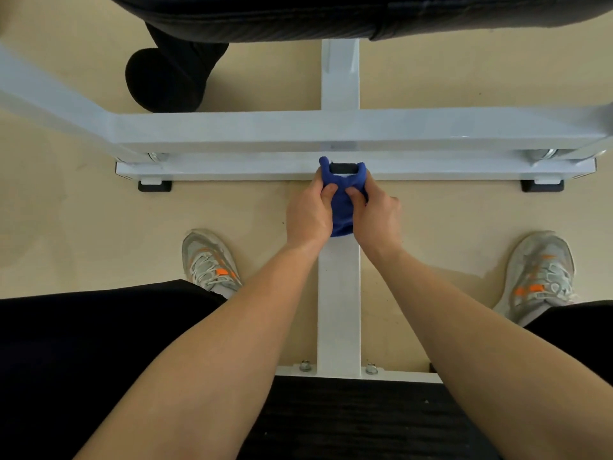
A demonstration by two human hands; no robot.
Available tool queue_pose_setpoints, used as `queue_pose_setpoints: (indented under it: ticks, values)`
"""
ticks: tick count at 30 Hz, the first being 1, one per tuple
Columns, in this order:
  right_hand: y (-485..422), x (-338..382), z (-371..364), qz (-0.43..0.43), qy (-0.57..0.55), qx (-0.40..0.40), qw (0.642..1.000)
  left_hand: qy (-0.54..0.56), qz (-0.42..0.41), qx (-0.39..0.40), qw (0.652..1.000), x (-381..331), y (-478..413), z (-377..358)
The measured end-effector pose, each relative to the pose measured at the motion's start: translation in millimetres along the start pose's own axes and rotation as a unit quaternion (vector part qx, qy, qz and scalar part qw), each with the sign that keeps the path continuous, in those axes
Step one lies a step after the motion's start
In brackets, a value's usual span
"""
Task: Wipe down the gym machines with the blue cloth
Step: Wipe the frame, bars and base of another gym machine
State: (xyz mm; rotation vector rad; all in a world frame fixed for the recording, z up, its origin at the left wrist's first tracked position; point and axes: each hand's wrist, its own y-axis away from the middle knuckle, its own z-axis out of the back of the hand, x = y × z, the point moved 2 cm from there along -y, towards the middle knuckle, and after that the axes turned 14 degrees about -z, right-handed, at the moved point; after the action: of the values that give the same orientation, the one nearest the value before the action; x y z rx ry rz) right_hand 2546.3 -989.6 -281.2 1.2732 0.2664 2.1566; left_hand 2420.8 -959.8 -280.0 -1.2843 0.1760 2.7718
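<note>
Centre of the frame, and both hands are on the job: the left hand (310, 215) and the right hand (374, 215) each clench a side of the blue cloth (341, 210), thumbs pinching in on top, fingers curled down around the sides. The cloth is draped over the white centre beam (338, 293) just where it meets the white cross bar (232, 169), its two upper corners hugging a small black end cap (343, 168). That two-handed wrap looks chosen to cover the top and both flanks of the beam in one pass. The feet tell the same story: grey-and-orange shoes (210, 260) planted wide at the left and right edges, straddling the beam for a square reach. Black padding (331, 18) fills the top of the frame, a black roller (166, 79) at upper left.
</note>
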Motion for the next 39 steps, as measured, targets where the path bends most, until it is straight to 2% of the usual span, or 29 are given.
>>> queue_pose_setpoints:
  ticks: [3,6,9,12,14,19,25,27,29,32,33,37,39]
  values:
    - [-2,-9,-6,0.016,0.033,-0.023,0.999,-0.013,0.009,-0.009,1.0,5,3,-7]
    - [0,-26,-13,-0.004,0.094,-0.031,0.995,-0.029,0.036,-0.005,0.999,10,15,-18]
    - [8,-42,-17,-0.009,0.22,-0.047,0.974,-0.053,0.044,0.025,0.997,19,30,-24]
    - [14,-48,-19,-0.04,0.281,-0.052,0.958,-0.067,0.048,0.033,0.996,22,36,-26]
    - [21,-49,-19,-0.071,0.289,-0.043,0.954,-0.089,0.058,0.043,0.993,19,40,-27]
    - [56,-69,-11,-0.114,0.209,0.012,0.971,-0.098,0.107,0.094,0.985,20,80,-24]
    - [105,-97,-3,-0.134,0.314,0.069,0.937,-0.156,0.128,0.182,0.962,23,142,-15]
    - [113,-101,2,-0.13,0.336,0.071,0.93,-0.184,0.122,0.182,0.958,23,150,-9]
    - [120,-101,8,-0.109,0.3,0.032,0.947,-0.179,0.121,0.13,0.968,21,154,-2]
    - [124,-99,13,-0.109,0.168,-0.048,0.979,-0.112,0.128,0.028,0.985,15,153,0]
    - [123,-99,13,-0.123,0.142,-0.04,0.981,-0.093,0.135,0.026,0.986,13,152,-2]
    - [119,-105,-6,-0.139,0.145,0.109,0.974,-0.077,0.138,0.093,0.983,9,152,-24]
    - [112,-103,-13,-0.143,0.13,0.114,0.974,-0.078,0.142,0.095,0.982,12,152,-32]
